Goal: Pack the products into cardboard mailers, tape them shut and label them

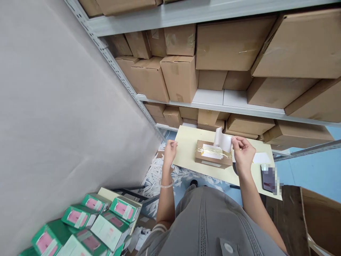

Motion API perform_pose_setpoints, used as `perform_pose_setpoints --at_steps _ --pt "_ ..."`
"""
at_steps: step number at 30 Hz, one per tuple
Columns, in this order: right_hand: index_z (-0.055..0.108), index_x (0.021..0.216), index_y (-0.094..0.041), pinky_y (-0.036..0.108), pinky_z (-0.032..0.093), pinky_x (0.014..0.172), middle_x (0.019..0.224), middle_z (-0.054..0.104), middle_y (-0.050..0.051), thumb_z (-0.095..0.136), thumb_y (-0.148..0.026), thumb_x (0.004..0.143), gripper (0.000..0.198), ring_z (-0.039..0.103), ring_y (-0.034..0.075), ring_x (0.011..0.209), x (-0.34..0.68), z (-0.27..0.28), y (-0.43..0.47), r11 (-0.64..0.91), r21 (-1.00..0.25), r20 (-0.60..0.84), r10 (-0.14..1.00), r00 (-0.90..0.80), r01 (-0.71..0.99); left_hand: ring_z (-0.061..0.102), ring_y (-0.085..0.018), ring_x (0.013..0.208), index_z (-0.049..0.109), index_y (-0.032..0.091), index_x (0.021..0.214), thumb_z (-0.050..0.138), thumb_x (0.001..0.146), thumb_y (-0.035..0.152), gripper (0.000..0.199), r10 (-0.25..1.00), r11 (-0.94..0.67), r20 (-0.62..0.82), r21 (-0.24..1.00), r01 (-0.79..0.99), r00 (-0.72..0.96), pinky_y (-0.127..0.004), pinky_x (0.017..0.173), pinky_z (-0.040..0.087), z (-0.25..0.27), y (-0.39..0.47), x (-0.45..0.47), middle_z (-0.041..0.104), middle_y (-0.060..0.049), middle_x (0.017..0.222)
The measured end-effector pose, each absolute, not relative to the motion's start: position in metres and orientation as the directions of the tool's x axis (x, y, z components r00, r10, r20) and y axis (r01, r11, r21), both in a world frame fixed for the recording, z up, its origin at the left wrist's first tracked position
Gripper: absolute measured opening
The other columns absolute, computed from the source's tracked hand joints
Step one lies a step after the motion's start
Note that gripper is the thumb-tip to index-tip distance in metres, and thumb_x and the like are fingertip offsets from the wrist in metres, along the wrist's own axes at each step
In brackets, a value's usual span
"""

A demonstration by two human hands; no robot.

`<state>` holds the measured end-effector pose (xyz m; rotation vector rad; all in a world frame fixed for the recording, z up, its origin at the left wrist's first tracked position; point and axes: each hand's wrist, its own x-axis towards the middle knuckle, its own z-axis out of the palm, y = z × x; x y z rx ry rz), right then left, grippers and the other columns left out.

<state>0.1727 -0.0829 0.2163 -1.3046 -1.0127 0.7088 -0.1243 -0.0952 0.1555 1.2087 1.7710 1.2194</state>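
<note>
On the narrow cream table (188, 142) lies a small brown cardboard box (200, 160) with shiny clear tape and white paper on its top. My right hand (243, 154) pinches a curled white label sheet (223, 139) just above the box's right end. To the left of the box, by the table's left edge, my left hand (169, 152) is closed with thumb and fingertips together. Whatever those fingers hold, if anything, is too small to make out. A phone (268, 179) rests on the table to the right of my right hand.
Shelving (170, 16) full of cardboard boxes (178, 76) rises behind the table. White paper strips (157, 170) litter the floor at left. Green and pink boxes (124, 209) are stacked at lower left, beside the grey wall (66, 106). A large open carton (319, 213) stands at lower right.
</note>
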Motion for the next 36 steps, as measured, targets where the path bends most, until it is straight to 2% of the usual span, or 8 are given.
perform_pose_setpoints --at_steps 3,7,13,17,21,28,32,36 --pt "0.069 0.086 -0.017 0.026 0.044 0.057 0.071 0.066 0.002 0.070 -0.046 0.079 0.030 0.057 0.014 0.063 0.157 0.214 -0.083 0.148 -0.984 0.170 0.941 0.291 0.098 0.062 -0.019 0.113 0.054 0.020 0.108 0.049 0.096 0.036 0.020 0.989 -0.041 0.059 0.991 0.126 -0.136 -0.037 0.097 0.049 0.162 -0.097 -0.081 0.061 -0.011 0.125" --pt "0.068 0.087 -0.018 0.025 0.042 0.053 0.064 0.062 -0.001 0.070 -0.044 0.079 0.027 0.054 0.013 0.056 0.147 0.212 -0.083 0.128 -0.989 0.134 0.987 0.089 0.069 0.055 -0.024 0.126 0.049 0.022 0.127 0.061 0.090 0.037 0.042 0.997 -0.077 0.076 0.997 -0.008 -0.026 -0.037 0.103 0.046 0.167 -0.098 -0.028 0.053 -0.013 0.139" --pt "0.067 0.086 -0.019 0.025 0.039 0.051 0.055 0.055 -0.004 0.069 -0.043 0.081 0.024 0.049 0.012 0.051 0.150 0.213 -0.082 0.102 -0.994 0.102 0.995 0.011 0.045 0.064 -0.018 0.078 0.056 0.023 0.104 0.063 0.087 0.043 0.028 0.998 0.056 -0.059 0.980 -0.193 -0.011 -0.029 0.066 0.054 0.160 -0.094 -0.027 0.065 -0.005 0.093" --pt "0.066 0.086 -0.020 0.026 0.037 0.048 0.049 0.052 -0.006 0.068 -0.045 0.082 0.026 0.047 0.012 0.043 0.156 0.215 -0.083 0.098 -0.995 0.100 0.992 0.073 0.027 0.062 -0.015 0.076 0.057 0.019 0.090 0.066 0.082 0.046 0.029 0.996 0.042 -0.052 0.991 -0.126 -0.074 -0.024 0.061 0.050 0.151 -0.094 -0.058 0.064 -0.003 0.085" --pt "0.064 0.088 -0.020 0.026 0.040 0.049 0.052 0.060 -0.003 0.069 -0.046 0.082 0.027 0.059 0.016 0.047 0.158 0.212 -0.084 0.100 -0.995 0.101 0.991 0.091 0.017 0.062 -0.015 0.073 0.060 0.017 0.090 0.063 0.082 0.045 0.029 0.987 0.041 -0.037 0.999 0.023 -0.155 -0.024 0.064 0.050 0.135 -0.097 -0.093 0.066 -0.002 0.082" --pt "0.062 0.089 -0.021 0.026 0.043 0.056 0.069 0.068 0.000 0.067 -0.048 0.084 0.028 0.072 0.020 0.070 0.157 0.213 -0.080 0.160 -0.986 0.164 0.977 0.138 0.037 0.065 -0.021 0.087 0.061 0.019 0.092 0.052 0.089 0.034 0.018 0.828 0.259 -0.010 0.894 0.366 -0.561 -0.034 0.084 0.051 0.111 -0.108 -0.165 0.068 -0.005 0.087" --pt "0.061 0.091 -0.021 0.027 0.047 0.059 0.073 0.069 0.001 0.066 -0.047 0.086 0.027 0.073 0.021 0.076 0.154 0.216 -0.081 0.178 -0.983 0.183 0.977 0.109 0.053 0.062 -0.027 0.109 0.062 0.015 0.106 0.042 0.094 0.030 0.028 0.700 0.450 0.024 0.762 0.466 -0.714 -0.041 0.097 0.046 0.114 -0.116 -0.196 0.068 -0.015 0.107" --pt "0.061 0.093 -0.021 0.032 0.053 0.070 0.084 0.072 0.005 0.064 -0.046 0.088 0.026 0.073 0.023 0.085 0.148 0.218 -0.085 0.229 -0.970 0.233 0.972 0.039 0.078 0.047 -0.035 0.133 0.051 0.008 0.131 0.039 0.097 0.034 0.044 0.587 0.584 0.065 0.657 0.477 -0.807 -0.052 0.107 0.037 0.129 -0.114 -0.193 0.054 -0.026 0.135"
